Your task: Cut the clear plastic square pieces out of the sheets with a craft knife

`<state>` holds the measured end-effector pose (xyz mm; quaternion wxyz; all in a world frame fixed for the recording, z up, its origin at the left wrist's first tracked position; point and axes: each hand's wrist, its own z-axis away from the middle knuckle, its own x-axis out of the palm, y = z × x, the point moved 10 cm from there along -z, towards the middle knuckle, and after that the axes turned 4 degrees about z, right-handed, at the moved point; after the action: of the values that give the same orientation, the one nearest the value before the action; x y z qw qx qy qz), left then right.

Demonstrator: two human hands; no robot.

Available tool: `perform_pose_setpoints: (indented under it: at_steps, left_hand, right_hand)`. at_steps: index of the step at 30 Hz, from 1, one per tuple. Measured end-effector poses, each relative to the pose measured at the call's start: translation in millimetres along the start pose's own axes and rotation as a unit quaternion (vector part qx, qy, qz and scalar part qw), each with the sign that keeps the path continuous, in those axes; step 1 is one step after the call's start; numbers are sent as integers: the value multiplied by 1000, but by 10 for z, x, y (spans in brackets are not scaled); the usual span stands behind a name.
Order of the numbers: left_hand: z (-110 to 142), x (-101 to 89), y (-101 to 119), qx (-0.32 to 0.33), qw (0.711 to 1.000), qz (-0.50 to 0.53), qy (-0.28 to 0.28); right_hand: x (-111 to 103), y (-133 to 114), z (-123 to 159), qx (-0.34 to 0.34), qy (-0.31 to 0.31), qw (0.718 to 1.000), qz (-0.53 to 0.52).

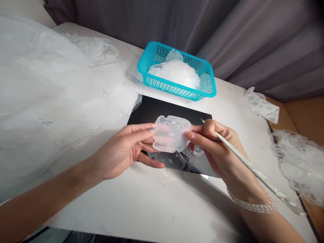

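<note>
Plastic plate (pixel 171 134), translucent, held at frame centre just above black sheet (pixel 152 111). Left hand (pixel 121 152) partly closed, fingertips on plate's left edge. Right hand (pixel 215 152) partly closed, fingers pinching plate's right edge, also gripping white stylus (pixel 243 158). Blue basket (pixel 177 72) holding translucent pieces stands upper centre on bench (pixel 141 206).

We are holding our left hand (pixel 121 152) and right hand (pixel 217 148) close together, fingers curled inward. Our left palm (pixel 118 162) is facing upward, and our right wrist (pixel 240 179) is angling toward the lower right.
</note>
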<state>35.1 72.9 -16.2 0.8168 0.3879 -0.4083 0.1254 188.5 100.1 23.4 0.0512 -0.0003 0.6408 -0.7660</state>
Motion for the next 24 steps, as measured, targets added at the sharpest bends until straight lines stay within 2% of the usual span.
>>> perform_pose_setpoints:
  at_steps: [7, 11, 14, 24]
  left_hand:
    - [-8, -7, 3, -2, 1000, -25, 13]
    - [-35, -103, -8, -29, 997, 2, 66]
    - [-48, -176, 50, -12, 996, -15, 89]
    - [-21, -175, 183, 56, 991, -104, 66]
  right_hand:
    - [28, -90, 48, -17, 3, 1000, 1]
    - [56, -224, 128, -65, 5, 997, 29]
    - [51, -250, 139, -98, 2, 992, 74]
    - [-70, -67, -30, -92, -3, 994, 56]
